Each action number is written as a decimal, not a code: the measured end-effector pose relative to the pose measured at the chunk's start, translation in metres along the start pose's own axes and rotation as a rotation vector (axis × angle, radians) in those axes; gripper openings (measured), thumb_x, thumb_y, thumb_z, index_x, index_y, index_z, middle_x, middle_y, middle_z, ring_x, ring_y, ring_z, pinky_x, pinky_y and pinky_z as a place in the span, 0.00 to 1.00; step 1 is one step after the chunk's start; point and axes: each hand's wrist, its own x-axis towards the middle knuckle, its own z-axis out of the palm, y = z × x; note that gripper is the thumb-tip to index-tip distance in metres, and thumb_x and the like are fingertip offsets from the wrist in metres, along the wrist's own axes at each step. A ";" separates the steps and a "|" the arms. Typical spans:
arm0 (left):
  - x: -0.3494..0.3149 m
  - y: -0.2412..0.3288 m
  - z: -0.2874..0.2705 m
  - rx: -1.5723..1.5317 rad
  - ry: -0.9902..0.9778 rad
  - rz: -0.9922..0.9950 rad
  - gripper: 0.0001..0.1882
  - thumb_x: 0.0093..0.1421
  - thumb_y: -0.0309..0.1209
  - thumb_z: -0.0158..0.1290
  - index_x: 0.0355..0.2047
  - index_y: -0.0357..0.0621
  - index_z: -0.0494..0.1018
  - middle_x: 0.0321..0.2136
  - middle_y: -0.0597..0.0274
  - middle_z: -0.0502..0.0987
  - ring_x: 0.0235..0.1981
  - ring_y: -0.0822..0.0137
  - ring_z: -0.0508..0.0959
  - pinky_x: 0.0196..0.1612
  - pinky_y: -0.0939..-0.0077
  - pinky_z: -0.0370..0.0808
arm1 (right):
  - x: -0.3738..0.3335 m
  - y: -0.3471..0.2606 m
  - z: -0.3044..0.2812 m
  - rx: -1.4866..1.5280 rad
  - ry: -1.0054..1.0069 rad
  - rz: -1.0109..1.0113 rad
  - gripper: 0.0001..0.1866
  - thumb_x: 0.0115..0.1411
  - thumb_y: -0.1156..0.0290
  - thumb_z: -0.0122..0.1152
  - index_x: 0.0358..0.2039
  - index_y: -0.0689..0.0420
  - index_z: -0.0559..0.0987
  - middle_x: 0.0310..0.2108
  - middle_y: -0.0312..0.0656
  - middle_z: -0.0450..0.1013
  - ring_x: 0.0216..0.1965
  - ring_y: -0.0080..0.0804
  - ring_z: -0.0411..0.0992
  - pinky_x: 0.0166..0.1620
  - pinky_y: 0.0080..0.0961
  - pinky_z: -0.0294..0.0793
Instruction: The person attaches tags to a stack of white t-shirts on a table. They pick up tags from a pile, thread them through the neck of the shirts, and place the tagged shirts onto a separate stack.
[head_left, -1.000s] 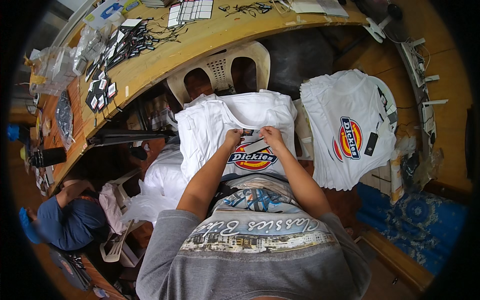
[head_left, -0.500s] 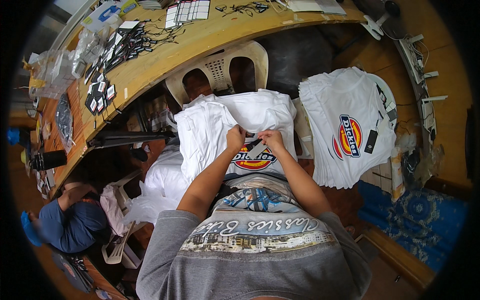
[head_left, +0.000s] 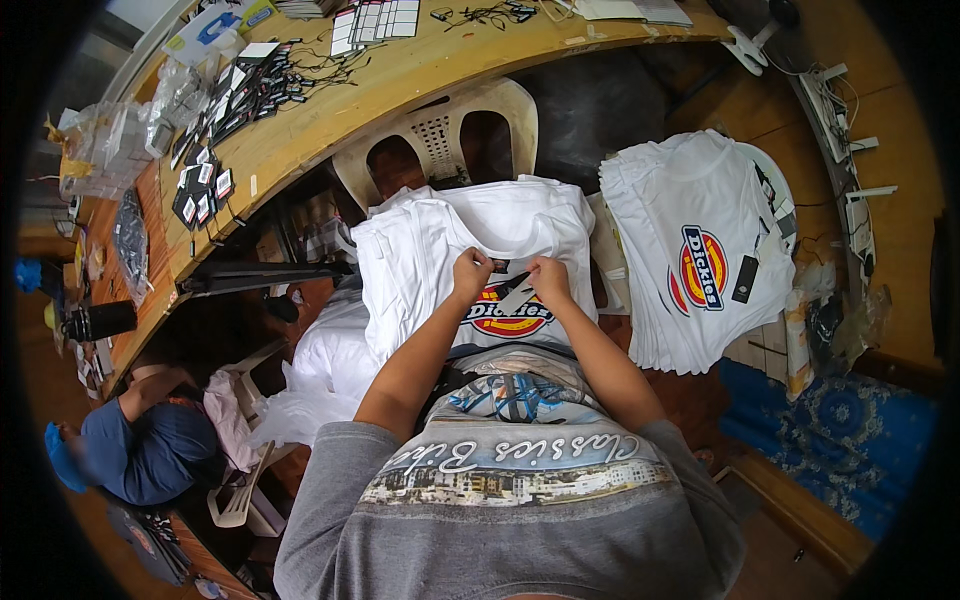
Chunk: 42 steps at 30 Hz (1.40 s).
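Note:
A stack of white T-shirts point(head_left: 420, 255) lies before me, the top one face up with a red, yellow and blue printed logo point(head_left: 508, 317) on its front. Just below its neckline, my left hand point(head_left: 470, 274) is closed in a pinch; whatever sits between its fingertips is too small to make out. A short gap to the right, my right hand point(head_left: 548, 281) pinches at the upper end of a hang tag point(head_left: 516, 299), which slants over the logo. Any cord between the hands cannot be made out.
On the right, fanned white T-shirts point(head_left: 645, 220) carry a black hang tag point(head_left: 744, 279). Behind my stack stands a beige plastic chair point(head_left: 437, 140). Black tags with cords point(head_left: 245, 95) cover the long wooden table point(head_left: 330, 105). A person point(head_left: 150, 445) sits at lower left near plastic bags point(head_left: 300, 400).
My right hand's fingers have drawn together into a tighter pinch, a little to the right. The left hand has barely moved. The shirt's neckline shows more openly.

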 end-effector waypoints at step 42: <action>-0.002 0.004 0.001 -0.091 -0.018 -0.001 0.07 0.49 0.28 0.45 0.22 0.35 0.65 0.16 0.61 0.68 0.19 0.73 0.66 0.25 0.81 0.63 | -0.004 -0.049 -0.010 -0.107 -0.056 -0.059 0.04 0.37 0.72 0.57 0.18 0.56 0.75 0.20 0.40 0.69 0.22 0.32 0.67 0.28 0.24 0.65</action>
